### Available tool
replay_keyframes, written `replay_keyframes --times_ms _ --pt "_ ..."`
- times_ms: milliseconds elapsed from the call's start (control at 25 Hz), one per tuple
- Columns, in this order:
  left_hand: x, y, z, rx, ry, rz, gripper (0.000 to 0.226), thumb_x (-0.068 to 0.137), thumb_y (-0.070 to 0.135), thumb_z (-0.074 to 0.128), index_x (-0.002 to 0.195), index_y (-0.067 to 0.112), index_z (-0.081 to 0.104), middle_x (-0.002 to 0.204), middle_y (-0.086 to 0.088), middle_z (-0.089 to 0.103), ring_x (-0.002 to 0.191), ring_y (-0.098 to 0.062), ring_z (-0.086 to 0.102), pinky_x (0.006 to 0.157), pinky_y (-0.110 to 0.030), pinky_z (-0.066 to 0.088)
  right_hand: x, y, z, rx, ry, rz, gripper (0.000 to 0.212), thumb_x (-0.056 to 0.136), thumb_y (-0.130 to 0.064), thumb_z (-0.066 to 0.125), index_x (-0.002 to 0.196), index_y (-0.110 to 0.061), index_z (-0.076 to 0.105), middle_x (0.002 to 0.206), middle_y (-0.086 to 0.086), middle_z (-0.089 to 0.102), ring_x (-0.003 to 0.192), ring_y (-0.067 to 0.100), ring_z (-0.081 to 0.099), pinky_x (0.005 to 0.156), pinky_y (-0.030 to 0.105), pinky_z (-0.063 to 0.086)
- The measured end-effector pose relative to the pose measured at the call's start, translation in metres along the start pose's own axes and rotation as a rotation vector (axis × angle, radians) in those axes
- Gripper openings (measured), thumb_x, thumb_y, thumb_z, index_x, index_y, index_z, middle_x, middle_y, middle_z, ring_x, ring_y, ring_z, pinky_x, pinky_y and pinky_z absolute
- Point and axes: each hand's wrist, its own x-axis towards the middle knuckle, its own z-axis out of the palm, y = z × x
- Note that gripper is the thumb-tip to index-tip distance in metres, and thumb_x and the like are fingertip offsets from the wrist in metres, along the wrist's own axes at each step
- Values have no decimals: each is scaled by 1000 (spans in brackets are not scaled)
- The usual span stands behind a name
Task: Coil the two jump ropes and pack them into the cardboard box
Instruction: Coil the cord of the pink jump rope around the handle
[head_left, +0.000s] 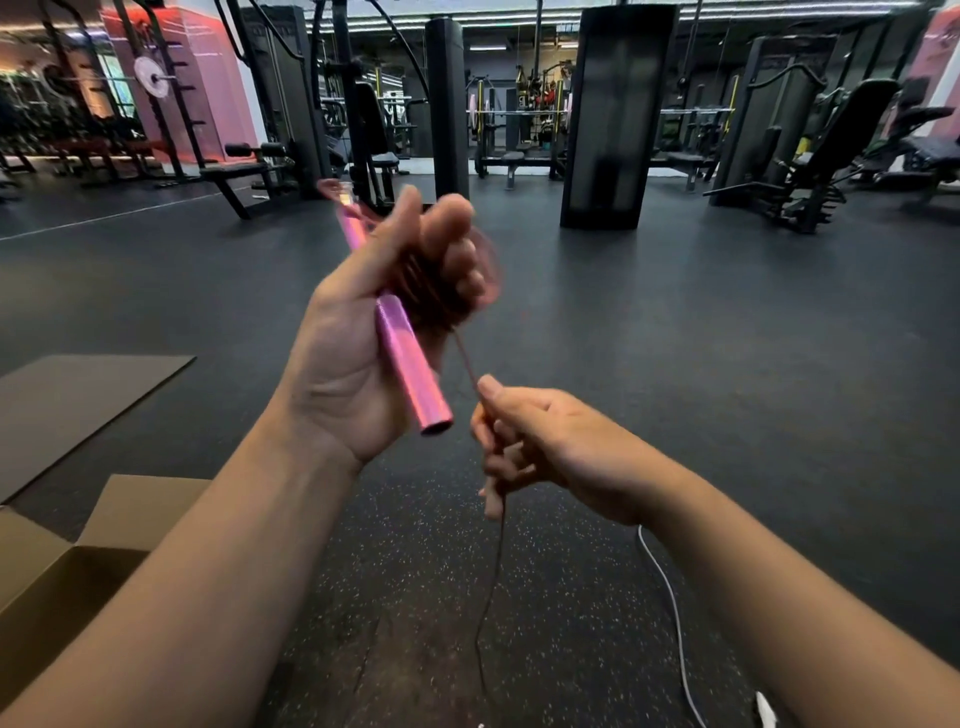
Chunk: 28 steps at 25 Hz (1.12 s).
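Jump rope (470, 364) risk: loops slipping off left hand (363, 332) gripping pink handle (402, 353); right hand (540, 447) pinching cord, slack tangling.

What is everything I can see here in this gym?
handle: one, pink, gripped in the left hand
cord: one, dark brown, coiled round the left fingers, running down through the right hand toward the floor
white cord: one, white, on the floor at lower right
box: one, brown cardboard, open, lower left
mat: one, dark brown, flat on the floor at left
floor: dark speckled rubber
gym machines: several, black, along the back
left hand: raised, holds handle and coils
right hand: lower, pinches the cord
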Motion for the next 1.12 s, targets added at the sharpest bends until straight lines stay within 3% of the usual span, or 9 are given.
replay_keyframes --times_ms 120,240,360,560,680,840,920,1000,1120 --pt "6 2 -27 760 129 162 30 105 26 53 98 6 73 88 -2 82 79 -13 76 79 -27 58 -6 -14 -2 -210 -57 35 41 107 -46 44 99 -16 72 69 3 47 60 16 56 75 51 58" --pt "0 -3 -37 1472 -57 20 39 101 42 54 90 11 75 80 7 81 73 -5 75 71 -20 57 -14 -40 -19 -426 -14 -107 20 102 -17 61 116 -16 76 72 -18 68 68 3 65 76 25 55" --pt "-5 -4 -32 1350 -203 -264 53 89 56 56 87 5 74 70 -2 77 63 -10 68 64 -16 49 -19 -52 -32 -576 185 -261 12 91 -17 77 102 -20 79 80 0 79 73 10 69 70 27 50" --pt "-2 -4 -28 1272 -216 -260 32 97 26 68 85 -3 73 57 -2 68 59 -16 62 69 -27 51 -17 -45 -28 -601 521 -379 27 77 -40 87 72 -17 73 52 -6 61 46 4 47 49 17 35" --pt "-3 -7 -26 1156 -201 -245 26 100 16 61 97 -9 71 78 -10 80 69 -19 73 69 -25 56 -17 -45 -31 -604 446 -368 15 91 -31 76 84 -18 74 64 -6 62 55 3 46 55 18 37" --pt "-5 -6 -30 1183 -180 -254 32 99 25 62 89 -3 74 56 -4 69 57 -16 61 60 -20 47 -16 -45 -35 -572 397 -374 6 98 -21 68 97 -21 74 73 6 67 64 16 56 62 30 46" --pt "-5 -7 -30 1117 -139 -246 27 96 23 66 88 -1 74 60 -6 72 60 -17 63 60 -20 47 -13 -42 -36 -564 436 -407 5 96 -21 71 97 -20 76 75 5 72 71 23 66 68 36 52" --pt "-7 -9 -28 1051 -151 -267 23 95 22 67 86 2 74 61 -7 73 61 -19 64 60 -21 47 -13 -40 -39 -525 485 -456 5 93 -21 75 97 -20 78 75 1 75 70 17 70 67 30 54" --pt "-7 -9 -26 818 -226 -334 29 97 24 63 73 9 70 40 2 51 42 -13 50 53 -24 46 -10 -38 -37 -373 515 -479 16 85 -29 78 90 -13 77 69 -1 72 61 9 63 60 21 49"
